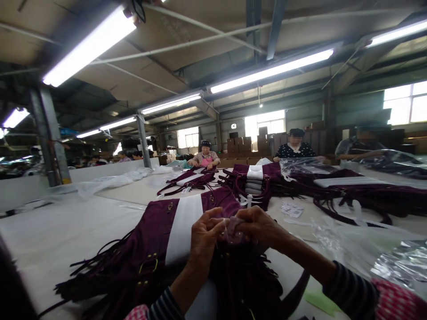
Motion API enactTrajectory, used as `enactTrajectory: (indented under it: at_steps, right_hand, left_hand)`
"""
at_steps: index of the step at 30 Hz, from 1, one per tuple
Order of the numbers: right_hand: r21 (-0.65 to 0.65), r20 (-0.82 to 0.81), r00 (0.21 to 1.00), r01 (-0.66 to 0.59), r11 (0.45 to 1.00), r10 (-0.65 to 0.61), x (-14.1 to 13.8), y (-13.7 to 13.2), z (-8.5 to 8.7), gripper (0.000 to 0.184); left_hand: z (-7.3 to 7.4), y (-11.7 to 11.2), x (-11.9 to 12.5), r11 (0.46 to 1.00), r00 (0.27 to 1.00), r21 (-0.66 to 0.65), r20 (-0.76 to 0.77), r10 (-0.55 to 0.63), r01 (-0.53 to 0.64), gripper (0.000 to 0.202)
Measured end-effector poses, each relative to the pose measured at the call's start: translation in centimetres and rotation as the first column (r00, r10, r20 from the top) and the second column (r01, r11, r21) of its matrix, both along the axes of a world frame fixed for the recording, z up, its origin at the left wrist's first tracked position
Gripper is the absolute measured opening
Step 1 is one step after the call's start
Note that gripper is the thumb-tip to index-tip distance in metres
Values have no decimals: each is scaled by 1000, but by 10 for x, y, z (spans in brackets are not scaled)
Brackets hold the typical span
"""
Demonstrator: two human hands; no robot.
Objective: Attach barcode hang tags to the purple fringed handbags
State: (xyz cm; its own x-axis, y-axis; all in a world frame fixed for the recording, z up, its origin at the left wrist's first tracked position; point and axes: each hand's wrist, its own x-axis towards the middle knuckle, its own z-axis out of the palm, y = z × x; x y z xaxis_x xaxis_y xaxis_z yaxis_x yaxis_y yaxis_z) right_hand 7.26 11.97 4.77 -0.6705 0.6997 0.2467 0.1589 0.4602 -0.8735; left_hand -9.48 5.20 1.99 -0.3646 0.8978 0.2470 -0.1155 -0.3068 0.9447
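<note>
Overhead, the work hall was found lit by long tube lights point(271, 71), and a broad white table point(43, 249) was seen to fill the lower view. Across the table, three co-workers were noted, one of them with both hands on a purple bag point(200, 178) lying flat. A stack of similar bags point(238, 172) was observed beyond the hands, with small white labels point(292, 209) scattered to its right and loose clear plastic point(333, 244) farther right. Directly before the person, a fringed purple bag point(155, 226) was laid on the table, its body spread mostly to the left of the hands and a white band point(182, 229) run across it from the far edge toward the near one. Both hands were held over the right part of this bag, the left hand point(203, 238) being the nearer to the band. Between the fingertips, a small piece of clear film point(234, 231) was held up, its long axis too indistinct to be determined. The film's left edge was pinched between left thumb and forefinger; its right side was gripped by the curled fingers of the right hand point(260, 226). Neither grip was spread, and the two sets of fingertips were close together.
</note>
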Motion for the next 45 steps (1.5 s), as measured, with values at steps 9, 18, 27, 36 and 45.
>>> enactTrajectory:
  at_steps: [9, 18, 27, 36, 45]
  right_hand:
    - [52, 126, 983, -142, 988, 135, -22, 15, 26, 24]
    - [-51, -35, 997, -77, 996, 75, -25, 5, 11, 21]
    - [-41, -259, 961, 91, 995, -98, -31, -6, -4, 37]
    - [283, -156, 942, 330, 900, -297, -23, -17, -18, 8]
    - [-84, -165, 956, 232, 969, -243, -29, -10, -21, 7]
  left_hand:
    - [1, 1, 2, 988, 993, 125, -51, 103, -96, 78]
    - [14, 0, -3, 981, 919, 174, -369, 141, -81, 60]
    - [20, 0, -9, 959, 811, 283, -565, 154, 15, 72]
    - [20, 3, -9, 967, 744, 252, -639, 192, -33, 72]
    - [19, -5, -4, 965, 706, 264, -682, 191, -6, 63]
